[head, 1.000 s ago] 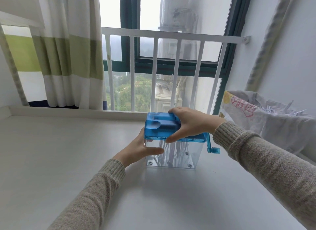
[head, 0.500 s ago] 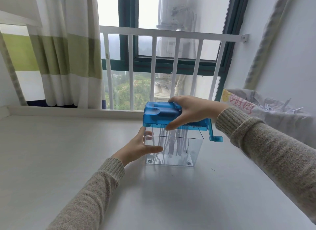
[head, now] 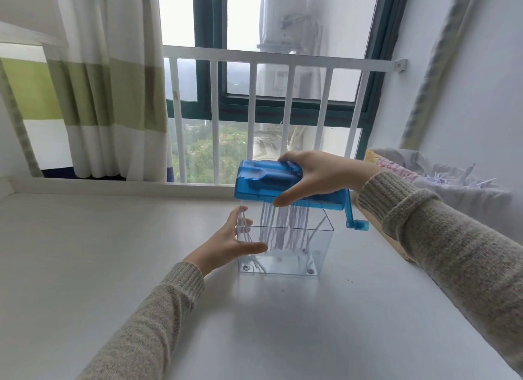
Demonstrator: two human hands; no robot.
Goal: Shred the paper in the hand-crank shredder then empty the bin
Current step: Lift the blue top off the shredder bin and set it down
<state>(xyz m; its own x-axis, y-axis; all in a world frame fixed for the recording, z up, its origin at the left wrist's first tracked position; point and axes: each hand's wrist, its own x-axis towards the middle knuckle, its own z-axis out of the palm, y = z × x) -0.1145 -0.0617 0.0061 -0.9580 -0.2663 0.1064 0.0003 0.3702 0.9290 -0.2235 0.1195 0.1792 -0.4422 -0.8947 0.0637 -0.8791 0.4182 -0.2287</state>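
Head view. A clear, box-shaped plastic bin (head: 285,249) stands upright on the plain white tabletop (head: 113,266) and serves as the reference for all positions below.

The left hand (head: 226,245) is placed against the left wall of the bin. Its fingers (head: 244,221) wrap the far left corner and its thumb lies across the near face, so the hand grips the bin and holds it on the tabletop.

The blue translucent plastic shredder head (head: 268,183) is directly above the bin, lifted clear of its rim and tilted, with its left end slightly higher. The right hand (head: 317,174) clamps the head from the right: fingers over the top, thumb under the near lower edge. A blue plastic crank handle (head: 355,220) hangs from the right end of the head, outside the right wall of the bin.

Thin white paper strips (head: 283,227) hang from the underside of the head down into the bin; a few loose strips lie on the bin floor.

To the right of the bin, at the tabletop edge, sits a grey bag (head: 464,193) with more white shreds on top. Behind the bin are a white barred window guard (head: 283,60) and, further left, a striped green, white and navy curtain (head: 113,96). Both arms wear beige knit sleeves (head: 452,249).
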